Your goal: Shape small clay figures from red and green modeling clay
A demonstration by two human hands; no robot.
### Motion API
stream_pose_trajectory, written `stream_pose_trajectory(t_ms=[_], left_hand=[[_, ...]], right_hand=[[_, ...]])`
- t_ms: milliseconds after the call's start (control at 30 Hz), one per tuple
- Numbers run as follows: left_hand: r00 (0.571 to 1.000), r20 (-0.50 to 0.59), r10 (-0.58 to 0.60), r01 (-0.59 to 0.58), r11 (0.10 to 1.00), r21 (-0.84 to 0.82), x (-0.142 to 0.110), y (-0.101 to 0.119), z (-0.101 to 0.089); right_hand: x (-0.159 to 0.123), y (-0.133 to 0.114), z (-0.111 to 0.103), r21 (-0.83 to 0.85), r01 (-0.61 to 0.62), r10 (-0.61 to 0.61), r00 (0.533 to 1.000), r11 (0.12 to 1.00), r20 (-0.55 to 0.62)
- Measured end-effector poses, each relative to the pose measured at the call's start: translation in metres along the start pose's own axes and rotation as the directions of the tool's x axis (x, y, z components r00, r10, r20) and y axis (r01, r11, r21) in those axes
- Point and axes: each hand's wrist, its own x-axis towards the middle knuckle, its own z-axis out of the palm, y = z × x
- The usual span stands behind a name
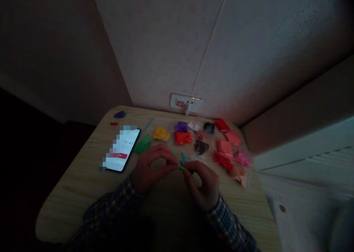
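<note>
A small piece of green modelling clay [181, 168] is pinched between the fingertips of both hands, above the front half of the table. My left hand [152, 167] closes on it from the left, thumb and forefinger together. From the right, my right hand [203, 182] grips its other end the same way. Just behind the fingers lies a teal tool [184, 157], partly hidden. A green packet of clay [142, 144] sits behind my left hand. Another bit of green shows beyond the left fingertips, too covered to make out.
A lit phone [123, 150] lies at left on the wooden table [74, 193]. Behind it are a purple clay piece [120, 114], a small red piece [114, 123] and a blue stick [147, 126]. Several clay packets [225, 148] spread across the back and right. A wall socket [186, 103] holds a plug.
</note>
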Motion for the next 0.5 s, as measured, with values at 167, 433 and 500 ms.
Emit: stream_pose_trajectory(t_ms=[167,433,500], left_hand=[[1.000,-0.001,-0.015,0.015,1.000,0.000,0.000,0.000,-0.001],[0.982,0.117,-0.151,0.178,0.948,-0.265,-0.002,-0.011,0.000],[0.960,0.171,-0.223,0.272,0.890,-0.365,-0.002,-0.013,0.000]], right_hand=[[0.000,0.000,-0.001,0.003,0.005,-0.005,1.000,1.000,-0.003],[-0.001,0.002,0.000,0.011,-0.006,0.006,1.000,1.000,-0.014],[-0.001,0.002,0.000,0.008,-0.004,0.004,1.000,1.000,-0.007]])
